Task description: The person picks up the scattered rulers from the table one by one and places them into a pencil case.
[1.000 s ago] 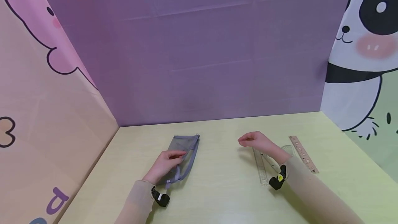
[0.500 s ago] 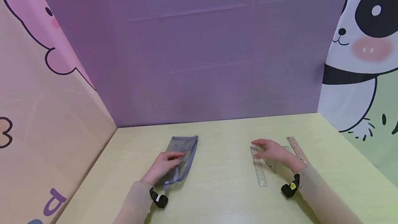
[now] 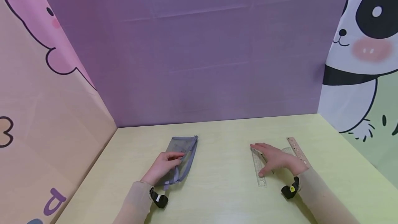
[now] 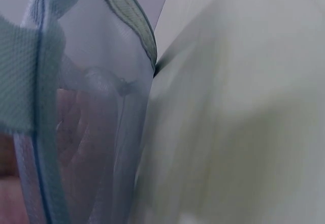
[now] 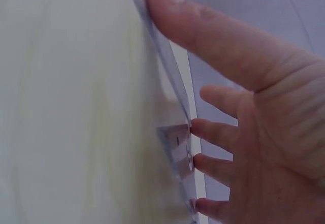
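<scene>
Here's the left hand (image 3: 166,162) with thumb and fingers pinching the edge of the soft grey-violet pouch (image 3: 185,166), which lies under and just ahead of it, its mesh buckled; how firm that hold is, I can't tell. Across to the right hand (image 3: 275,156): it spreads wide and low, fingers nearly straight, clasping nothing, thumb by the near end of the clear ruler (image 3: 258,167), fingertips at its far end and looking to touch. A clear set square (image 3: 264,158) sits mostly hidden under that palm, with the rounded clear protractor (image 3: 287,151) and the pink ruler (image 3: 297,151) over on the wrist's outer side. And here's the danger! Those clear pieces lie flat and close together, so a closing hand could sweep up the set square with the ruler, or shove it aside. A thin, smooth edge might slip from the fingertips and skid on the table (image 3: 217,189). Over by the left hand, a loose grip could let that floppy pouch fold, its opening collapsing.
</scene>
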`<state>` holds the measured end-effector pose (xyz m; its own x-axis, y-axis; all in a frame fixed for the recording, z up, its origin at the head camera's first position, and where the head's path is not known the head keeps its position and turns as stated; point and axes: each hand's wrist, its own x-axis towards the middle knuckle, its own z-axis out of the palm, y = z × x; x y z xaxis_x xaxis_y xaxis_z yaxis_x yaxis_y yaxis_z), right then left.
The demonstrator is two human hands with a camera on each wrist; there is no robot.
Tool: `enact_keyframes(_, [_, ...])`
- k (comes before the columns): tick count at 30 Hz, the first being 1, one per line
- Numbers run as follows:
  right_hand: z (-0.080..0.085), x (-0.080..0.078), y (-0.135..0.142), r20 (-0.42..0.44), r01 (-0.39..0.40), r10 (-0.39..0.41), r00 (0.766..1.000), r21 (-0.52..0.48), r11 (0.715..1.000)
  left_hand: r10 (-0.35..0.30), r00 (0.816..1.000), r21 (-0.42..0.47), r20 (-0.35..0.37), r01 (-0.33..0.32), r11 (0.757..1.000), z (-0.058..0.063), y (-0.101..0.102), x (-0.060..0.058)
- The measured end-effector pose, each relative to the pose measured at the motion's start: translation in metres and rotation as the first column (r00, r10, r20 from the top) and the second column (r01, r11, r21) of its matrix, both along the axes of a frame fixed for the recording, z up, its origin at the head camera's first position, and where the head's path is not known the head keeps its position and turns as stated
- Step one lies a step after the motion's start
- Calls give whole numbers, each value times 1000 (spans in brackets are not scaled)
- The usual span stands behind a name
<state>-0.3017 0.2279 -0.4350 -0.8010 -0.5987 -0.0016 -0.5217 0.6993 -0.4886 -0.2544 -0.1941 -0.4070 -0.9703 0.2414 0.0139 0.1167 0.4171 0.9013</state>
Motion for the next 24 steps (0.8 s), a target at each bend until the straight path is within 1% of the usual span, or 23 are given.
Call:
enact_keyframes(3, [0,2,0,-10,10,-10,1000,5,1000,-4,1000,-2,2,4,1000,0,1,-2])
enact_keyframes(6, [2,3,-2,-16,17,-16,1000,13,1000,-3,1000,-5,3,3,1000,-5,-1,-6])
enact_keyframes(10, [4,2,-6,-18,21,-20,1000,32,999,12,1000,-6,-7,-12,1000,-22,-7,-17])
enact_keyframes(12, [5,0,-7,-17,20,-20,1000,41,999,22,1000,-3,-13,-22,1000,-31,-9,-22])
enact_keyframes(14, [5,-2,-9,-17,20,-19,1000,46,999,28,999,2,-18,-28,1000,-36,-10,-24])
enact_keyframes(18, [5,-3,-10,-11,36,-35,999,50,998,32,999,13,-11,-31,999,-39,-11,-24])
enact_keyframes(21, [4,-3,-11,-29,52,-51,998,58,997,39,999,5,-2,-39,999,-38,-10,-24])
enact_keyframes(24, [4,-2,-11,-52,69,-66,996,63,996,46,999,-3,3,-46,999,-38,-10,-27])
